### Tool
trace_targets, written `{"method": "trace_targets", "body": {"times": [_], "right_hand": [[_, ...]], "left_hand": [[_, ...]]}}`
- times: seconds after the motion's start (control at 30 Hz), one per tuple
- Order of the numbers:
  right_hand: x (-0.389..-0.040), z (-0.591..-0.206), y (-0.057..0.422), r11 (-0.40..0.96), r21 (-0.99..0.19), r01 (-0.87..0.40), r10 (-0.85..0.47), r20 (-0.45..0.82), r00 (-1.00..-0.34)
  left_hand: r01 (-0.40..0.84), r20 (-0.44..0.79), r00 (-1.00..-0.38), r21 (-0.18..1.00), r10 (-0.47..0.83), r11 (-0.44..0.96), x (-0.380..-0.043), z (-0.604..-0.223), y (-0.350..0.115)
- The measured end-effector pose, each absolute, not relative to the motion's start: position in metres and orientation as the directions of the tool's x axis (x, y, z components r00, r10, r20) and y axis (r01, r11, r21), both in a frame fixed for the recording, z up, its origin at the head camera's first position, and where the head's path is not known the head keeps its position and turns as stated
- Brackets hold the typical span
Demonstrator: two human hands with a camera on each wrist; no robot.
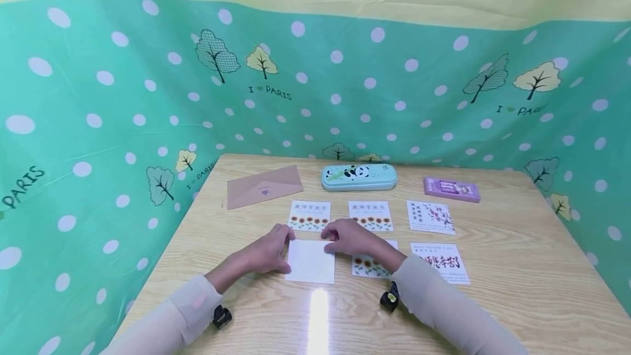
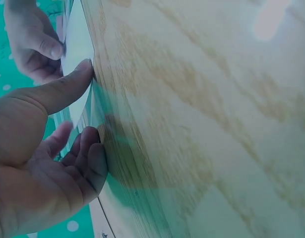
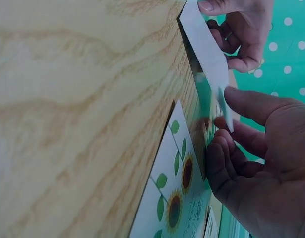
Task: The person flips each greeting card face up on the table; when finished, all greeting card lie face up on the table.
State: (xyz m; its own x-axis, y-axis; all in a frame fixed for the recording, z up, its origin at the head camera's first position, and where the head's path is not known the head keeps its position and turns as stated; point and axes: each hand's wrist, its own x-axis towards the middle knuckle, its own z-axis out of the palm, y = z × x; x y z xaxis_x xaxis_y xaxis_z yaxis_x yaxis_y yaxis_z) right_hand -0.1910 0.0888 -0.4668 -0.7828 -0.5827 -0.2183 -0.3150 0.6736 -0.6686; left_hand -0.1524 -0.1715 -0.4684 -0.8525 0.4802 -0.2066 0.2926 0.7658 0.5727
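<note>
A blank white card is held between both hands, slightly raised off the wooden table in the right wrist view. My left hand pinches its left side, thumb at the near left corner and a finger by the far left corner. On the opposite side, my right hand pinches the far right corner between thumb and index finger. A sunflower card lies partly hidden under the right forearm. Two more sunflower cards, a left one and a right one, lie just beyond the hands.
Right of these lie a blossom-branch card and a card with red and black lettering. Along the back are a brown envelope, a mint panda pencil case and a purple box. A polka-dot cloth surrounds the table.
</note>
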Motion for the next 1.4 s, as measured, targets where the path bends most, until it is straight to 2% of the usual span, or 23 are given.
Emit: {"method": "trace_targets", "body": {"times": [0.3, 0.57, 0.83, 1.03, 1.2, 1.4], "right_hand": [[-0.190, -0.464, 0.093, 0.643, -0.683, -0.346, -0.648, -0.244, -0.722], [-0.190, -0.469, 0.093, 0.633, -0.698, -0.335, -0.642, -0.231, -0.731], [-0.191, -0.467, 0.097, 0.623, -0.725, -0.295, -0.635, -0.248, -0.732], [-0.191, -0.462, 0.104, 0.579, -0.759, -0.300, -0.671, -0.234, -0.703], [-0.190, -0.458, 0.107, 0.520, -0.793, -0.316, -0.683, -0.165, -0.711], [-0.188, -0.460, 0.109, 0.489, -0.818, -0.303, -0.681, -0.142, -0.718]], "left_hand": [[0.305, -0.197, -0.850, 0.574, 0.489, 0.760, -0.152, -0.470, -0.174], [0.288, -0.203, -0.856, 0.576, 0.475, 0.765, -0.154, -0.470, -0.174], [0.300, -0.157, -0.860, 0.616, 0.486, 0.729, -0.159, -0.464, -0.177], [0.358, -0.043, -0.863, 0.650, 0.503, 0.670, -0.163, -0.456, -0.182], [0.400, 0.047, -0.865, 0.667, 0.500, 0.629, -0.165, -0.449, -0.184], [0.397, -0.007, -0.844, 0.665, 0.536, 0.633, -0.164, -0.452, -0.189]]}}
